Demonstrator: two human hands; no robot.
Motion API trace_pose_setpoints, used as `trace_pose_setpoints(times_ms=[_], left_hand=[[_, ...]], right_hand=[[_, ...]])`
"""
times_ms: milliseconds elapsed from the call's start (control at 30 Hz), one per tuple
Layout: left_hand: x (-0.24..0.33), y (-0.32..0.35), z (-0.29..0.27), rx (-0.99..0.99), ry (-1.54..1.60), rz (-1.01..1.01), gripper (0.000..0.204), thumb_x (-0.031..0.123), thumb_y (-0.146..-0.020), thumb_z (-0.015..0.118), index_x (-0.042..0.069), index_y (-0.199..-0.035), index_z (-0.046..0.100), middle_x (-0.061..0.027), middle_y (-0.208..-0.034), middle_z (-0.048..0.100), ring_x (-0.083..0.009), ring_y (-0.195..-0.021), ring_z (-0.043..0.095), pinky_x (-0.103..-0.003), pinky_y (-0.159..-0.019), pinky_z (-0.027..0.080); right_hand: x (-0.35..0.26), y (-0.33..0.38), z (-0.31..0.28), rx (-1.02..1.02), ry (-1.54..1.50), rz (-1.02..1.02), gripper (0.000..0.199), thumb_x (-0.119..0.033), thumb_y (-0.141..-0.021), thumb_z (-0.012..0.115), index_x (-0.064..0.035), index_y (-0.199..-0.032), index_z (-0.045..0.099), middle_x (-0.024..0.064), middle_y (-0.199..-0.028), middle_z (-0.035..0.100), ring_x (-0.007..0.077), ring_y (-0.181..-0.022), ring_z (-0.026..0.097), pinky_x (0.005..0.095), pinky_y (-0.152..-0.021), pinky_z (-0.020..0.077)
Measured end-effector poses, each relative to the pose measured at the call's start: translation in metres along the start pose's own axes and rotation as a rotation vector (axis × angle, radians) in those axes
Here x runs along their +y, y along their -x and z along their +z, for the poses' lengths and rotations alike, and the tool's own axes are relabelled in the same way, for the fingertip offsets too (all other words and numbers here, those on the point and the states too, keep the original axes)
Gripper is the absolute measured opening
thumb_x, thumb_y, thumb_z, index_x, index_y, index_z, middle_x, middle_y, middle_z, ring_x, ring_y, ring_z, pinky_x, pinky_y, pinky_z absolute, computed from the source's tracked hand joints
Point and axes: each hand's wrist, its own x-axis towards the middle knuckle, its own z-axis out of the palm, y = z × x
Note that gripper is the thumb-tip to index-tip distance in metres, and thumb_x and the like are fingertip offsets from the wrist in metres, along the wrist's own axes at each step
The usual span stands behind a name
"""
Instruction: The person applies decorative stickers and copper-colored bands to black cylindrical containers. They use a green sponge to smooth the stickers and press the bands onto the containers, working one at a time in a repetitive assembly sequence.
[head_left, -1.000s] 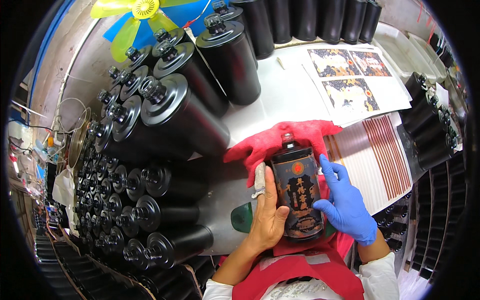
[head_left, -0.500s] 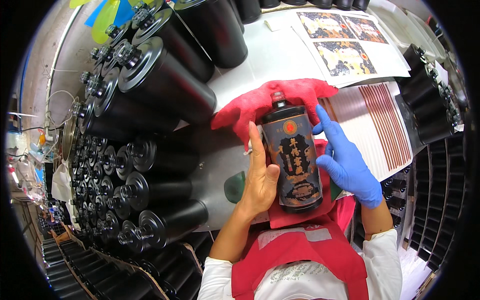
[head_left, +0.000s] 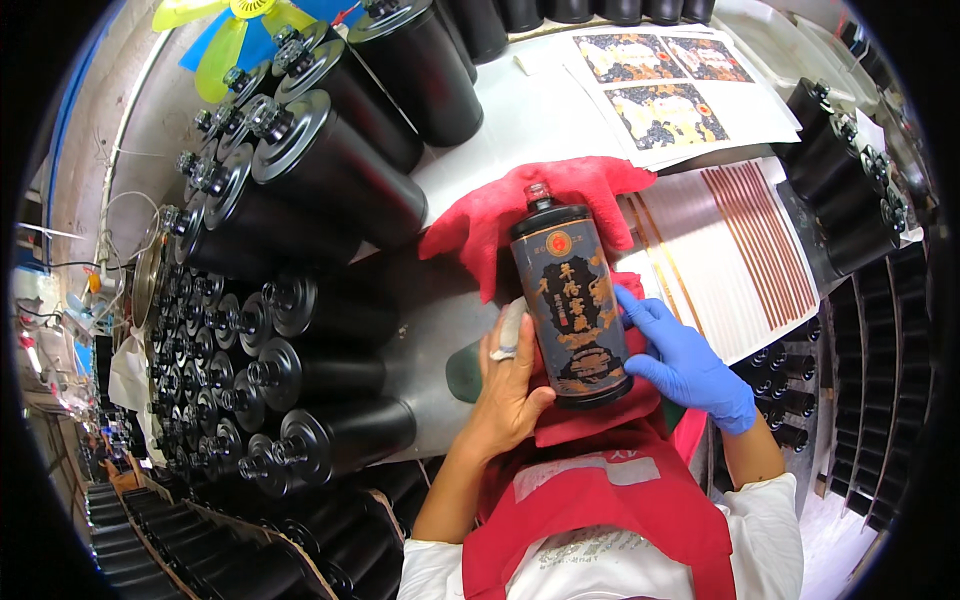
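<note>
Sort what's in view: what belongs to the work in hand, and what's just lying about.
In the work:
Labelled black bottle, between the bare left hand and blue-gloved right hand
Red cloth showing around it
Probably the sheet of brown strips and the plain black bottles

Apparently just lying about:
Yellow fan, upper left
White tray, upper right

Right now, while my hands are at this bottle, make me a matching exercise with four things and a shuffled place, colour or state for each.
Things:
1. right hand
2. labelled bottle
3. fan
4. left hand

Descriptions:
A. between both hands
B. gloved in blue
C. ungloved, skin showing
D. yellow-green, upper left of the picture

Pairs: 1-B, 2-A, 3-D, 4-C
</note>
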Motion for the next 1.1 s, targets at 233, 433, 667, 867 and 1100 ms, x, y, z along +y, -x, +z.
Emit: trace_pose_setpoints(times_ms=[233,433,667,867,1100], left_hand=[[0.008,-0.008,-0.019,0.126,0.104,0.049,0.084,0.057,-0.092,0.035,-0.001,-0.146,0.006,-0.0259,-0.151,0.007,-0.0379,-0.14,0.008,-0.043,-0.112,0.007],[0.018,-0.05,0.0,0.14,0.42,-0.09,0.09,0.061,-0.091,0.033,-0.004,-0.145,0.002,-0.0257,-0.148,0.015,-0.0376,-0.136,0.018,-0.042,-0.11,0.013],[0.01,-0.049,0.0,0.116,0.724,-0.152,0.108,0.063,-0.084,0.048,0.012,-0.138,-0.031,-0.0241,-0.142,0.028,-0.032,-0.121,0.047,-0.04,-0.097,0.043],[0.003,-0.05,0.002,0.054,0.615,-0.203,0.108,0.061,-0.085,0.049,0.013,-0.137,-0.032,-0.0259,-0.141,0.03,-0.0328,-0.121,0.047,-0.04,-0.095,0.044],[0.0,-0.051,-0.004,0.014,0.505,-0.179,0.11,0.065,-0.084,0.046,0.008,-0.136,-0.033,-0.0262,-0.14,0.033,-0.033,-0.122,0.046,-0.04,-0.098,0.041]], right_hand=[[-0.018,0.001,-0.01,0.128,-0.005,0.02,0.074,-0.035,-0.086,0.06,-0.0138,-0.146,0.023,0.0149,-0.113,0.051,0.0243,-0.057,0.052,0.035,-0.065,0.0469],[-0.011,-0.037,-0.007,0.12,0.048,-0.157,0.078,-0.043,-0.086,0.057,-0.0151,-0.147,0.017,0.0202,-0.124,0.043,0.0377,-0.094,0.056,0.0415,-0.083,0.0457],[-0.002,-0.059,-0.021,0.056,-0.08,-0.068,0.087,-0.056,-0.082,0.055,-0.013,-0.147,0.015,0.0204,-0.121,0.042,0.0418,-0.097,0.055,0.0426,-0.08,0.0476],[0.007,-0.073,-0.015,0.016,-0.062,-0.159,0.093,-0.061,-0.078,0.057,-0.0133,-0.147,0.017,0.0185,-0.124,0.042,0.0401,-0.1,0.055,0.0415,-0.082,0.048],[0.0,-0.079,-0.022,-0.006,-0.189,-0.038,0.102,-0.068,-0.072,0.057,-0.0119,-0.147,0.016,0.0178,-0.126,0.042,0.0387,-0.101,0.056,0.0408,-0.082,0.048]])
